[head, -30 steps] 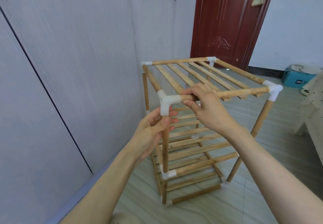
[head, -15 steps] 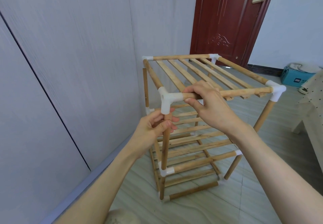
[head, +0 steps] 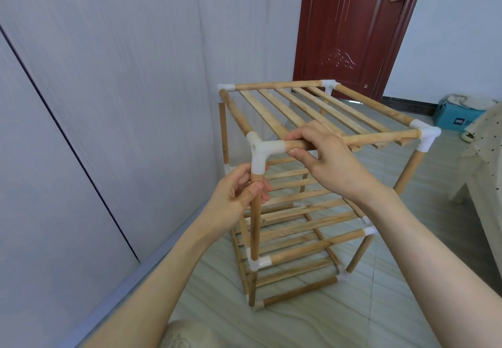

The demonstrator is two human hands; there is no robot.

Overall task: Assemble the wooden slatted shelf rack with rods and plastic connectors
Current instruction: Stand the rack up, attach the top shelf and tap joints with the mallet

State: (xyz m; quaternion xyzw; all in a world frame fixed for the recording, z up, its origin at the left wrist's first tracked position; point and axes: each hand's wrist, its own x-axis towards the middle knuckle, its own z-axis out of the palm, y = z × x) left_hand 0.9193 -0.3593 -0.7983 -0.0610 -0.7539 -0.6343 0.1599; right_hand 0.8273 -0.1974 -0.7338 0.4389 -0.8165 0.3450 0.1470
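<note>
— Where's the rack (head: 312, 184)?
— Upright on the floor (head: 380, 307), beside the grey wall panels (head: 108, 103). My left hand (head: 233, 201) grips the near corner post under the white connector (head: 260, 152); my right hand (head: 326, 157) pinches the top front rod.
— Anything close?
— A red door (head: 347, 26) behind, a blue box (head: 453, 116) right.

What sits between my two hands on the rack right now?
The head view shows the white corner connector between the left hand and right hand.

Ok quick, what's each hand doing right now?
Left hand: grips the upright rod just under the white corner connector.
Right hand: grips the top front rod.
</note>
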